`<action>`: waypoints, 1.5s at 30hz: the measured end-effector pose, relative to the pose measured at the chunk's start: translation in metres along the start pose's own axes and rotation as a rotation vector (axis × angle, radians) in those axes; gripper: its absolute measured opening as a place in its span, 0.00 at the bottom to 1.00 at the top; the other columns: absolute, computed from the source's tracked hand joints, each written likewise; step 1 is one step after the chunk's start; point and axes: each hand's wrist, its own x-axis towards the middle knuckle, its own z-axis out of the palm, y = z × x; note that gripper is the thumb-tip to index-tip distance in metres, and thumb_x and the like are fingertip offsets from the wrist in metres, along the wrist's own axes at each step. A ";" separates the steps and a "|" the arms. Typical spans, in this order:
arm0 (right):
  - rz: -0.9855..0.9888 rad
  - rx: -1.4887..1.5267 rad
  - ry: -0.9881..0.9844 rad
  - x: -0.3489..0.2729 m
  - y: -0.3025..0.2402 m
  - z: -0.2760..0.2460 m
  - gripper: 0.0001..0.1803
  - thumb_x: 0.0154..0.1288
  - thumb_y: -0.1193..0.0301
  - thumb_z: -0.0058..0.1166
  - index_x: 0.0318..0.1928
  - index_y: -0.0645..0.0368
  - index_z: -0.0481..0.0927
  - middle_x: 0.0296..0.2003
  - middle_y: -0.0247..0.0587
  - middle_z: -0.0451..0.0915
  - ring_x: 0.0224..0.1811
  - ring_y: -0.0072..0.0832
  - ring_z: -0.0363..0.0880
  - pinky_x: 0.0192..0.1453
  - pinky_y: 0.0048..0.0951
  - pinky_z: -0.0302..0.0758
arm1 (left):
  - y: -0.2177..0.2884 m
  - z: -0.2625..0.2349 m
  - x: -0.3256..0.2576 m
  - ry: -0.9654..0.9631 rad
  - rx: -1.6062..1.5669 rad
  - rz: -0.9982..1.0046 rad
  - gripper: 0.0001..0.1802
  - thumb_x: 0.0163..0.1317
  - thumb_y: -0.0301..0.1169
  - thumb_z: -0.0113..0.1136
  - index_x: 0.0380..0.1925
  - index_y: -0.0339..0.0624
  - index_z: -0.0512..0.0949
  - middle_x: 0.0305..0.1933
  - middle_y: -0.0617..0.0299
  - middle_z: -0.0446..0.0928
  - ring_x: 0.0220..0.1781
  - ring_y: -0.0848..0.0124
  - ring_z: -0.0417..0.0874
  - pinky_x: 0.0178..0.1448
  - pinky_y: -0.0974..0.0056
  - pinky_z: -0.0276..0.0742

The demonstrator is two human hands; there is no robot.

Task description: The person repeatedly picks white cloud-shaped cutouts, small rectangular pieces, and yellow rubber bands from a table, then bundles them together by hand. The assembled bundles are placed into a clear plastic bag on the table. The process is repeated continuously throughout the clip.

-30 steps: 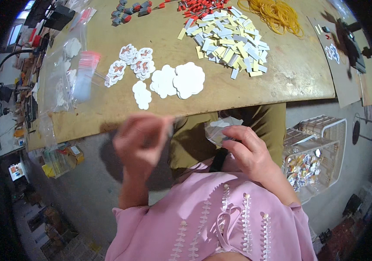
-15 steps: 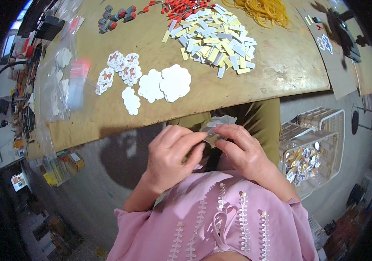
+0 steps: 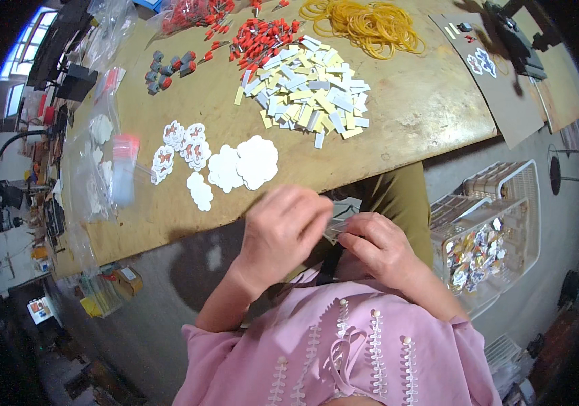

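Note:
A clear plastic bag (image 3: 349,206) shows between my two hands, above my lap and just off the table's front edge. Both hands partly cover it. My right hand (image 3: 385,250) pinches the near side of the bag between thumb and fingers. To its left and a little higher, my left hand (image 3: 281,233) has its fingers pressed together beside the bag. The back of that hand hides what its fingertips hold, if anything. Nearest to it on the table are blank white scalloped cutouts (image 3: 257,162) and a small pile of cutouts with reddish-brown pictures (image 3: 194,150).
Yellow and pale-grey strips (image 3: 309,91) are heaped on the wooden table (image 3: 411,122). Behind them lie red-tipped pieces (image 3: 255,42), grey-and-red parts (image 3: 166,73) and yellow rubber bands (image 3: 377,27). Red-topped clear bags (image 3: 125,172) lie at left. White plastic baskets (image 3: 531,223) stand at right.
My left hand has risen and its fingers have drawn together. Less of the bag shows between my hands. The whole view has tilted, showing more of the table's far side.

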 end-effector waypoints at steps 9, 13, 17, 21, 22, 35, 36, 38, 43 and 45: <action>0.014 -0.115 -0.057 -0.009 0.003 0.002 0.16 0.58 0.72 0.61 0.47 0.63 0.83 0.49 0.47 0.83 0.56 0.43 0.85 0.58 0.40 0.85 | -0.034 0.013 0.071 0.241 0.336 -0.085 0.12 0.63 0.28 0.76 0.44 0.42 0.84 0.39 0.59 0.84 0.40 0.61 0.85 0.47 0.57 0.82; 0.039 -0.112 -0.040 -0.010 0.007 0.000 0.16 0.58 0.72 0.61 0.47 0.63 0.83 0.48 0.46 0.83 0.54 0.42 0.85 0.56 0.40 0.85 | -0.045 0.020 0.072 0.188 0.402 -0.076 0.12 0.62 0.30 0.77 0.43 0.43 0.84 0.37 0.62 0.84 0.37 0.65 0.85 0.43 0.59 0.81; 0.045 -0.112 -0.030 -0.012 0.011 0.002 0.16 0.58 0.72 0.61 0.47 0.63 0.83 0.48 0.46 0.83 0.53 0.42 0.85 0.56 0.40 0.84 | -0.041 0.021 0.068 0.187 0.266 -0.194 0.13 0.62 0.29 0.77 0.43 0.42 0.83 0.37 0.63 0.83 0.35 0.68 0.84 0.38 0.62 0.80; 0.051 -0.106 -0.047 -0.009 0.011 0.001 0.16 0.59 0.72 0.60 0.48 0.63 0.83 0.50 0.46 0.83 0.55 0.42 0.85 0.58 0.40 0.84 | -0.039 0.017 0.073 0.192 0.269 -0.184 0.15 0.62 0.31 0.77 0.46 0.44 0.83 0.40 0.61 0.83 0.38 0.65 0.85 0.41 0.60 0.82; 0.049 -0.104 -0.052 -0.009 0.011 0.002 0.17 0.59 0.72 0.60 0.48 0.63 0.83 0.50 0.46 0.83 0.55 0.42 0.84 0.59 0.41 0.83 | -0.042 0.016 0.074 0.177 0.270 -0.169 0.15 0.62 0.32 0.76 0.47 0.46 0.83 0.42 0.61 0.83 0.42 0.60 0.86 0.45 0.56 0.83; 0.069 -0.121 -0.088 -0.013 0.010 0.007 0.16 0.61 0.72 0.60 0.49 0.63 0.83 0.51 0.46 0.82 0.56 0.42 0.84 0.60 0.41 0.83 | -0.053 0.003 0.057 0.115 0.322 -0.130 0.08 0.63 0.25 0.69 0.42 0.43 0.84 0.43 0.58 0.84 0.45 0.55 0.87 0.47 0.52 0.84; 0.067 -0.118 -0.090 -0.011 0.009 0.006 0.16 0.61 0.72 0.60 0.49 0.63 0.83 0.51 0.46 0.82 0.56 0.42 0.84 0.60 0.40 0.83 | -0.053 0.001 0.057 0.119 0.303 -0.132 0.08 0.63 0.25 0.69 0.42 0.43 0.84 0.43 0.57 0.84 0.45 0.55 0.87 0.48 0.52 0.84; 0.068 -0.105 -0.075 -0.009 0.008 0.006 0.15 0.60 0.73 0.61 0.48 0.63 0.83 0.51 0.46 0.82 0.56 0.42 0.84 0.59 0.41 0.83 | -0.052 0.000 0.056 0.127 0.261 -0.131 0.07 0.63 0.24 0.70 0.41 0.42 0.84 0.42 0.56 0.84 0.45 0.55 0.87 0.48 0.52 0.83; 0.079 -0.053 -0.004 -0.009 0.008 0.005 0.15 0.59 0.75 0.63 0.48 0.65 0.84 0.52 0.49 0.82 0.56 0.45 0.85 0.59 0.42 0.84 | -0.035 -0.011 0.049 0.138 0.092 -0.239 0.07 0.63 0.25 0.72 0.41 0.42 0.85 0.37 0.57 0.84 0.37 0.58 0.87 0.42 0.56 0.82; 0.085 -0.064 0.019 -0.005 0.005 0.001 0.15 0.60 0.76 0.64 0.48 0.65 0.84 0.53 0.51 0.82 0.56 0.46 0.85 0.59 0.43 0.85 | -0.017 -0.017 0.040 0.084 -0.035 -0.269 0.08 0.62 0.25 0.74 0.40 0.42 0.85 0.35 0.58 0.84 0.34 0.60 0.86 0.40 0.58 0.82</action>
